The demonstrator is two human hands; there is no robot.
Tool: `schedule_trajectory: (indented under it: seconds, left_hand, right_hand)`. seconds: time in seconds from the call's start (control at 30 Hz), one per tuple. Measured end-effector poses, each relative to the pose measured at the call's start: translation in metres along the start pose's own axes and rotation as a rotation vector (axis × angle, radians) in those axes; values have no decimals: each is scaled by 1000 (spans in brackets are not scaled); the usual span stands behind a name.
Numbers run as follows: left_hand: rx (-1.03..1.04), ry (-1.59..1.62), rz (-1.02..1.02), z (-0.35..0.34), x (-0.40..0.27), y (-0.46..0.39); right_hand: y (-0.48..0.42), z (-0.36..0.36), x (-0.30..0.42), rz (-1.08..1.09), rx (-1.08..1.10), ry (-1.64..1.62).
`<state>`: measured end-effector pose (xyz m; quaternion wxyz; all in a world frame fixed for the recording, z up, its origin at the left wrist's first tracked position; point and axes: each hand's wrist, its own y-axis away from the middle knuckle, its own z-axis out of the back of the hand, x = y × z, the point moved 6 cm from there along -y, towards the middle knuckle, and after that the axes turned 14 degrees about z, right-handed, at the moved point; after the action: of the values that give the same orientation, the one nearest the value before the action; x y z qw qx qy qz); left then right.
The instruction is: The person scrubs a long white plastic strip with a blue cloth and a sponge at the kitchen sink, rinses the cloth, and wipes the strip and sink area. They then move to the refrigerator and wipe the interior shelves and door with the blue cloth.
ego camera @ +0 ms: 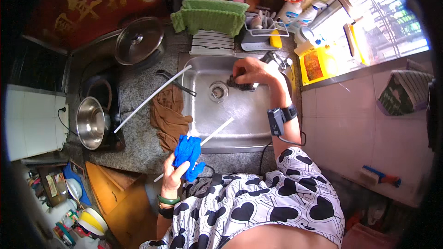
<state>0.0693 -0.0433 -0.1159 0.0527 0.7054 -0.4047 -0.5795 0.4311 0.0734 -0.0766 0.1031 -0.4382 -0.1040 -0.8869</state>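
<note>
My left hand [173,173] grips a bunched blue cloth [188,152] at the sink's front left. A thin white rod [218,130] passes behind or through that cloth; one end juts over the sink basin [238,117], the other sticks out below my hand. Over the far right of the basin, my right hand [254,72] has its fingers bent down around a dark, rough bundle [239,83], perhaps a scouring pad. The basin's drain [218,92] lies just left of it. Part of the faucet [275,59] shows behind my right wrist.
Left of the basin, another white rod [152,99] lies across the counter, near a brown cloth [169,117] and a black-handled tool [176,83]. A metal bowl [90,122] and a lidded pot [139,41] stand farther left. Behind the sink are a green towel [211,15] and a rack [264,27].
</note>
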Motion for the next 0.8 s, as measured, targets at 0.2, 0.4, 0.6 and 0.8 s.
schedule_trajectory:
  seconds: [0.2, 0.4, 0.6, 0.8]
  left_hand:
    - [24, 73, 19, 9, 4, 5]
    - [255, 109, 137, -3, 2, 4]
    - [156, -238, -62, 4, -3, 14]
    - [38, -297, -268, -17, -32, -2]
  right_hand:
    - [-89, 20, -52, 203, -168, 325]
    - [-118, 17, -109, 162, -297, 841]
    - [-73, -60, 27, 267, 14, 120]
    - [34, -184, 91, 146, 210, -755]
